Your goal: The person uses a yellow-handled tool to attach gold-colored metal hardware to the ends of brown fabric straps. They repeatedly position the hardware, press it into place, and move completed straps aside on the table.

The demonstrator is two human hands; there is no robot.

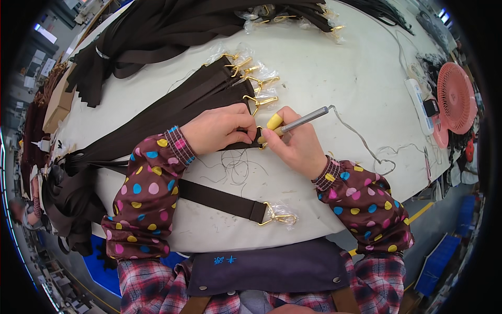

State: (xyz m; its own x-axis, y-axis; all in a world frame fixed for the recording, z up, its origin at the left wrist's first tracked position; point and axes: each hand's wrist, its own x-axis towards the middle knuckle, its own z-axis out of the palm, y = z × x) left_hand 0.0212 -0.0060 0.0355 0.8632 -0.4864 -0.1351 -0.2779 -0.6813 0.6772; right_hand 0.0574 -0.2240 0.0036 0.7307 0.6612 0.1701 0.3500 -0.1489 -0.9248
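My left hand (219, 128) pinches the end of a dark brown webbing strap (157, 125) flat on the white table (334, 78), close to its gold clasp. My right hand (295, 144) grips a corded pen-shaped tool (300, 121) with a grey metal body, a yellow cap on the thumb, its tip at the strap end beside my left fingers. More brown straps with gold clasps (261, 83) in clear wrap fan out just behind my hands. Another strap with a gold clasp (277, 215) lies across the table's near edge under my left forearm.
A heap of dark straps (157, 26) covers the table's far left, and more hang off the left edge. Loose thread trimmings (235, 165) lie between my wrists. At the right stand a pink fan (456, 97) and a white power strip (421, 104).
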